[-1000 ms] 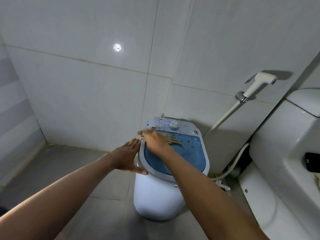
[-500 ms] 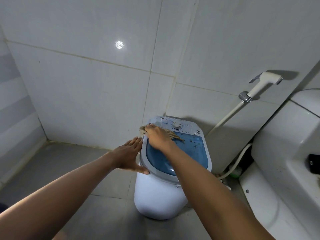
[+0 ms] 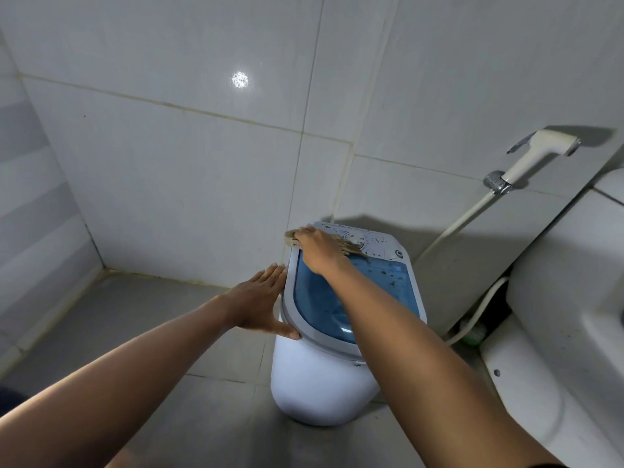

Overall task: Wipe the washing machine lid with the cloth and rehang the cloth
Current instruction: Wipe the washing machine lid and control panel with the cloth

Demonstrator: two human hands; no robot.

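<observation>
A small white washing machine (image 3: pixel 317 386) stands on the grey floor against the tiled wall. Its lid (image 3: pixel 381 292) is translucent blue with a grey rim and carries dark specks of dirt. My right hand (image 3: pixel 319 248) presses a beige cloth (image 3: pixel 351 247) flat on the lid's far left corner, at the white control panel (image 3: pixel 374 239). Most of the cloth is hidden under the hand. My left hand (image 3: pixel 261 300) lies flat with fingers spread against the lid's left rim, holding nothing.
A white bidet sprayer (image 3: pixel 537 153) hangs on the wall at right, its hose (image 3: pixel 462 217) running down behind the machine. A white toilet (image 3: pixel 560 298) fills the right side. Tiled walls meet in a corner at left.
My right hand has slid the cloth farther back and left on the lid, onto the control panel's corner. My left hand stays on the left rim.
</observation>
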